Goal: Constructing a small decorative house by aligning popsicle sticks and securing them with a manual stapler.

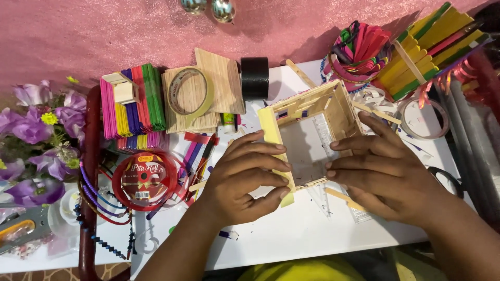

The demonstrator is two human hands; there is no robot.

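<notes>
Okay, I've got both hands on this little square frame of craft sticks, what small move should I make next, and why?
Probably press the left hand and right hand gently inward on the square frame of pale wooden craft sticks. Both hands flank its near corner on the white table, and a loose stick lies beneath it, so the joints may need squeezing square.

Your left hand (245, 177) covers the near-left corner of the stick frame (312, 132); your right hand (383, 169) hides its right side. Scissors (447, 179) mostly hidden behind your right wrist. Two shiny balls (211, 7) cut off at the top edge.
</notes>
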